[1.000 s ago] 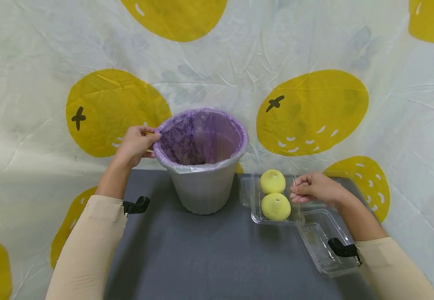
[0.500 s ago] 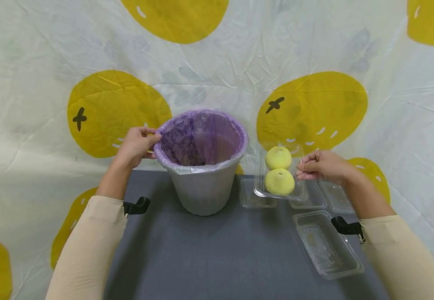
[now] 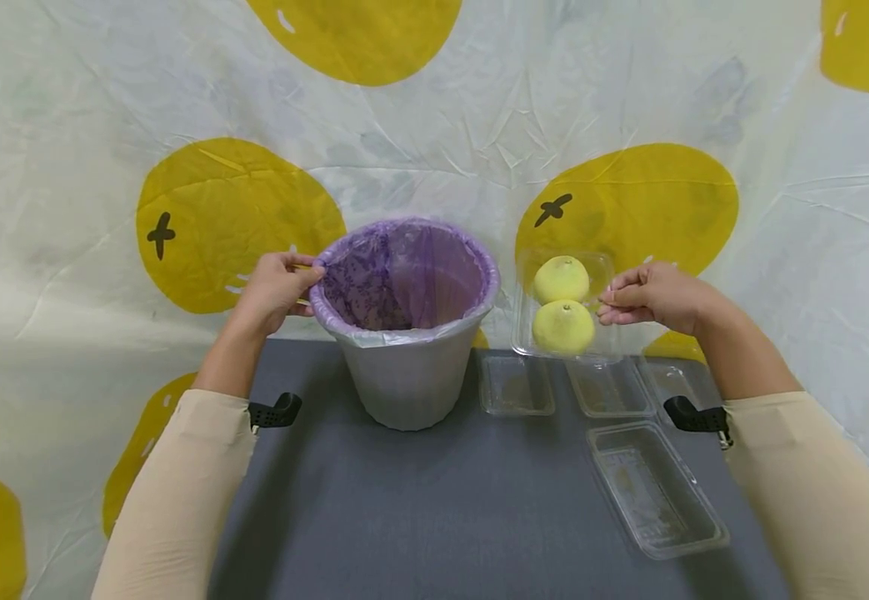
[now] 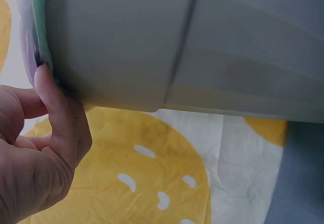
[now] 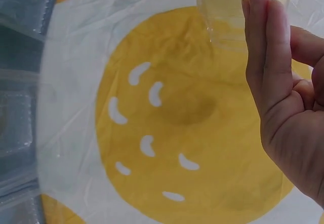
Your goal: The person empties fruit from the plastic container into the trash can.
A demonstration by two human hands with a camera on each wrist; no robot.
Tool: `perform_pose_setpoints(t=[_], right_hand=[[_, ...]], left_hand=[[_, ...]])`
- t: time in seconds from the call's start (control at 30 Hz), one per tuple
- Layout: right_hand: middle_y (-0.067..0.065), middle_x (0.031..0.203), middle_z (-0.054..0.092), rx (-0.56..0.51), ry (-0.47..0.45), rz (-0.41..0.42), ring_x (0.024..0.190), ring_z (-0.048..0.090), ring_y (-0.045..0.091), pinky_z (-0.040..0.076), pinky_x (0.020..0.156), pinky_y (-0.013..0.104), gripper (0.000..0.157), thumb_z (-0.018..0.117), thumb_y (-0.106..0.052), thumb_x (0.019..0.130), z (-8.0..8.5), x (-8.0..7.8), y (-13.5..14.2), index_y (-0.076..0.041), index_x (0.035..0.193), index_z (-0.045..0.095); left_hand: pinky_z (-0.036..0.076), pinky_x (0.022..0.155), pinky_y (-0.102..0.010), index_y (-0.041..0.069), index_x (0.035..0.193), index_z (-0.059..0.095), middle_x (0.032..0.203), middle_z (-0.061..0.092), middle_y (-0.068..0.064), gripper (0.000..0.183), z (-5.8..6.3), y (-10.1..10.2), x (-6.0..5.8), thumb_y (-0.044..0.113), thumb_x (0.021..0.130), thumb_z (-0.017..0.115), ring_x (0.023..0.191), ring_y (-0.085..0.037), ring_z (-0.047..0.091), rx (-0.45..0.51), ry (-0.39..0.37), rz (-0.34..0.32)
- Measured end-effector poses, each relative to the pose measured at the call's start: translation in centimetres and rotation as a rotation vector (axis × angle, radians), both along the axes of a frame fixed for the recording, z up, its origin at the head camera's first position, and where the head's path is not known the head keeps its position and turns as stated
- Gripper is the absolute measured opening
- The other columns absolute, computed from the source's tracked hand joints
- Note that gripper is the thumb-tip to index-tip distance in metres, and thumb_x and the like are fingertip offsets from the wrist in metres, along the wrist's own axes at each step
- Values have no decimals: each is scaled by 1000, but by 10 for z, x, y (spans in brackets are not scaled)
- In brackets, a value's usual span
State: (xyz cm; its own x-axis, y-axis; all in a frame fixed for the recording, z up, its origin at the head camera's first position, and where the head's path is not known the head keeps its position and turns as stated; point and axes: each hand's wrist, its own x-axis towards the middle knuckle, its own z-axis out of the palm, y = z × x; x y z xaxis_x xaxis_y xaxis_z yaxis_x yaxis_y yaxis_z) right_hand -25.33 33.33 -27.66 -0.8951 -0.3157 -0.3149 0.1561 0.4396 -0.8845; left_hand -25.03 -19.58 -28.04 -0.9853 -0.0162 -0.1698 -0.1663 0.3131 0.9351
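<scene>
My left hand (image 3: 272,287) pinches the left rim of a light grey trash can (image 3: 407,387), which stands upright. A thin purple bag (image 3: 327,310) lines the can and folds over its rim. In the left wrist view, the fingertips of this hand (image 4: 50,148) meet the bag's edge at the rim. To the right of the can, my right hand (image 3: 659,296) pinches the right edge of a clear plastic container (image 3: 526,337), held above the table. Inside it sit two round yellow fruits, a far one (image 3: 561,279) and a near one (image 3: 563,327).
Several other clear plastic containers lie on the grey table (image 3: 419,517): one beside the can (image 3: 516,387), a middle one (image 3: 610,389), one partly behind the right forearm (image 3: 674,375), and a long one nearer me (image 3: 655,492). A patterned cloth (image 3: 434,108) hangs behind.
My right hand has lifted the container with the two fruits up off the table, uncovering containers below. The left hand stays on the can's rim.
</scene>
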Motion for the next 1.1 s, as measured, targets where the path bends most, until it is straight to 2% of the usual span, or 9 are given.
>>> perform_pose_setpoints(t=[0.17, 0.33, 0.6, 0.8, 1.1], right_hand=[[4, 92, 78, -46, 0, -20, 86, 78, 15, 63, 79, 25, 16, 55, -7, 107, 10, -6, 2, -4, 104, 71], [1, 90, 77, -53, 37, -49, 86, 77, 13, 62, 79, 24, 19, 55, -6, 107, 23, -9, 2, -8, 100, 72], [1, 90, 78, -78, 101, -100, 86, 78, 12, 62, 81, 24, 16, 57, -11, 106, 45, -19, -7, -3, 103, 70], [2, 89, 78, -98, 112, -112, 86, 78, 13, 62, 80, 23, 16, 60, -13, 104, 58, -29, -14, -6, 99, 73], [6, 88, 78, -166, 122, -137, 83, 78, 16, 62, 77, 24, 12, 64, -10, 101, 75, -40, -35, -3, 95, 72]], left_hand=[[59, 59, -24, 0, 150, 46, 118, 55, -10, 50, 1, 3, 0, 23, 107, 58, 77, -12, 64, 8, -11, -3], [60, 58, -25, 0, 149, 46, 115, 56, -8, 50, 0, 4, -1, 23, 107, 59, 76, -12, 64, 10, -12, -1], [60, 59, -25, 2, 152, 44, 121, 54, -10, 51, -1, 2, -2, 23, 107, 58, 77, -11, 64, 5, -22, -8], [59, 58, -25, 2, 151, 44, 120, 54, -10, 50, 0, 1, -3, 22, 107, 57, 75, -11, 63, 10, -16, -9], [59, 59, -24, 1, 152, 43, 121, 54, -11, 52, -1, -1, -3, 22, 107, 57, 75, -10, 64, 7, -17, -12]])
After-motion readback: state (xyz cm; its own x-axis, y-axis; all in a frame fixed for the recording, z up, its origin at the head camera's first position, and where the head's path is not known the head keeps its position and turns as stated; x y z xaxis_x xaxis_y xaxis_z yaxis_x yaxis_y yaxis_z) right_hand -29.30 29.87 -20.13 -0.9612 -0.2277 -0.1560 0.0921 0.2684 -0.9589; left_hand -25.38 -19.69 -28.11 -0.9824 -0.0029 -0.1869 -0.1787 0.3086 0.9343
